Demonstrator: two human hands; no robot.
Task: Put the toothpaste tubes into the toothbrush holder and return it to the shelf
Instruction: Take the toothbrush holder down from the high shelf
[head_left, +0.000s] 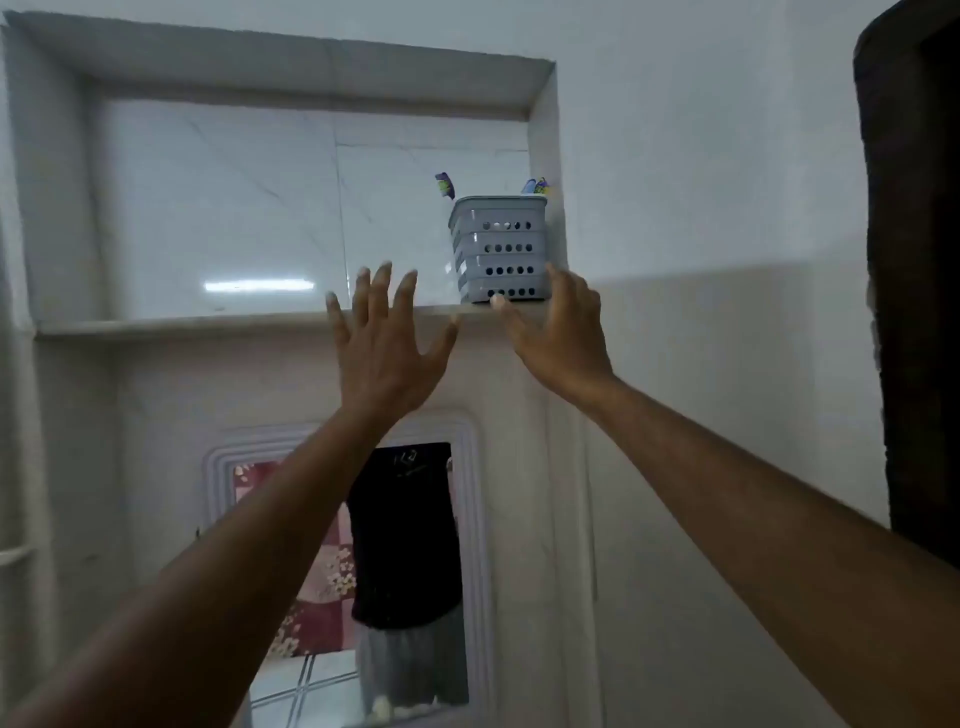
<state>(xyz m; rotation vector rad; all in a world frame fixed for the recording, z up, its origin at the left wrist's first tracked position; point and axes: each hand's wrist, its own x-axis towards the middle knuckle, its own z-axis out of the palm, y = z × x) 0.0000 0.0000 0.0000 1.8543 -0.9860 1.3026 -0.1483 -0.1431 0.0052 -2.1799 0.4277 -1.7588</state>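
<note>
Reaching upward, the left hand (387, 343) is spread wide and holds nothing, and the right hand (558, 332) is also wide and empty. Just beyond the right hand's fingertips, the grey toothbrush holder (498, 249) stands upright on the shelf (208, 322), with toothpaste tubes (444, 185) sticking out above it.

White-framed mirror (475, 519) on tiled wall, dark door frame (919, 260) at right

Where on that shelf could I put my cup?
The shelf is bare from its left wall across to the grey holder. The right corner is crowded: the holder sits there, with the right hand at its base.
</note>
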